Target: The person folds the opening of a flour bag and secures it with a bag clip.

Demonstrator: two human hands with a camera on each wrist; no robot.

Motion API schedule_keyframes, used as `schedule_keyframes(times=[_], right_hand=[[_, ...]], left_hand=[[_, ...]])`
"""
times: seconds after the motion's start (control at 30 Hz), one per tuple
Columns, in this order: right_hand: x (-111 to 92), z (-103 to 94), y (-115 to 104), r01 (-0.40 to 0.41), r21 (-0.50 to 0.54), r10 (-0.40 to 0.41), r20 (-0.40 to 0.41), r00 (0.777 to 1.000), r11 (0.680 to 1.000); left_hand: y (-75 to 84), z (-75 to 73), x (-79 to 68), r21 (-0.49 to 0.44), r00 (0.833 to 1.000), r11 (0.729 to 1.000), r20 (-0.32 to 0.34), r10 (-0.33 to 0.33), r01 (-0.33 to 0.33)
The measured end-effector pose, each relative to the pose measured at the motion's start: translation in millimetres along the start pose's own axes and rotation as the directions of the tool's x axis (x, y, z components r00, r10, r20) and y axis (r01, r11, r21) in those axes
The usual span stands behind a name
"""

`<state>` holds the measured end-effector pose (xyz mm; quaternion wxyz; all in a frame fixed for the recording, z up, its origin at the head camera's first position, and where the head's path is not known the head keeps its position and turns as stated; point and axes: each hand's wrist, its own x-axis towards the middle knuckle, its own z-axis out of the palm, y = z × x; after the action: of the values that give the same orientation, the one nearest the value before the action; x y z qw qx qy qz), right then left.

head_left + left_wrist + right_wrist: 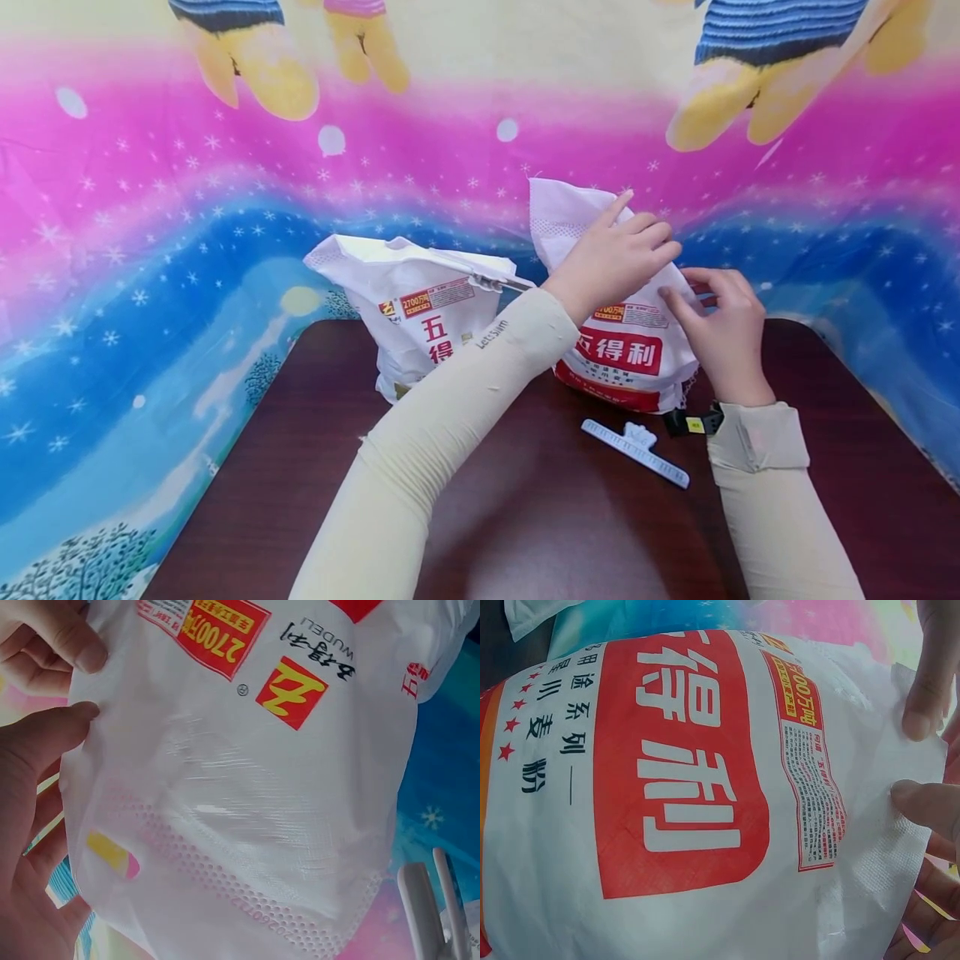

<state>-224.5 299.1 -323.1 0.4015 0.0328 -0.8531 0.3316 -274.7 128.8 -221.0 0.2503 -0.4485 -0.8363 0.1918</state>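
Note:
A white flour bag (pixel 637 367) with red print stands on the table, its top pulled up and leaning left. My left hand (pixel 618 254) reaches across to the bag's upper right edge and pinches it, thumb (pixel 67 724) on the printed face and fingers behind. Just below, my right hand (pixel 723 321) pinches the same side edge, thumb (pixel 926 802) in front and fingers behind. A pale blue sealing clip (pixel 637 450) lies in front of the bag.
To the left stands a second white flour bag (pixel 420 333), with a clip (pixel 487 282) along its folded top. My left forearm partly covers it. A dark wooden table (pixel 525 533) carries everything, and a printed cloth (pixel 450 133) hangs behind.

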Motion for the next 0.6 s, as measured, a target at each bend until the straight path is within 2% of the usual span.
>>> schedule_keyframes(times=[0.1,0.37,0.6], right_hand=[[0.5,1.0,-0.3,-0.002,0.003,0.002,0.004,1.0,1.0],[2.9,3.1,0.3,0.024,0.003,-0.024,-0.013,1.0,1.0],[1.2,5.3,-0.6,0.023,0.002,-0.022,-0.024,0.999,1.0]], left_hand=[[0.9,1.1,2.0,0.027,1.0,1.0,0.02,0.015,-0.015],[3.9,1.4,6.9,0.027,0.998,0.999,0.067,0.017,-0.018],[4.0,4.5,7.6,0.016,0.998,0.999,0.051,0.027,-0.028]])
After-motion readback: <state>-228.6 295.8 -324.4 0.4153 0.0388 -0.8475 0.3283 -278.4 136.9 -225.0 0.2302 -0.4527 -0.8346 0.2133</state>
